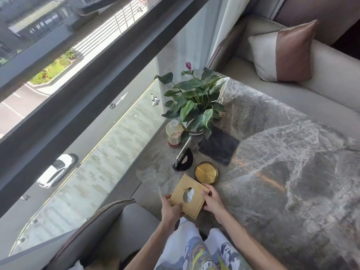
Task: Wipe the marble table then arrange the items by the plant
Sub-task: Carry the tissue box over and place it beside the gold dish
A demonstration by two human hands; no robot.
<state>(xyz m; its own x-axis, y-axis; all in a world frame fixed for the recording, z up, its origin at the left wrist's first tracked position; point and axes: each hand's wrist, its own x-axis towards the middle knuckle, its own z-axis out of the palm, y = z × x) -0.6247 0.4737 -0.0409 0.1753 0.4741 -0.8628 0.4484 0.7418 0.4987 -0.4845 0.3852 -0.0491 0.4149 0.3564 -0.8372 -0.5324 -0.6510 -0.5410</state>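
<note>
A square gold tissue box (190, 195) with a white tissue poking from its round hole sits at the near corner of the grey marble table (282, 162). My left hand (171, 208) grips its near left corner and my right hand (212, 200) holds its right side. Just beyond it lies a round gold dish (206, 173). Farther on stand a phone in a black holder (182, 158), a folded dark cloth (219, 148), a drink bottle (174, 133) and the potted plant (194, 102) at the far corner.
A full-height window (78, 114) runs along the table's left edge, with the street far below. A beige sofa with a brown-and-white cushion (282, 53) borders the table's far side. A grey armchair (116, 230) is at my left knee.
</note>
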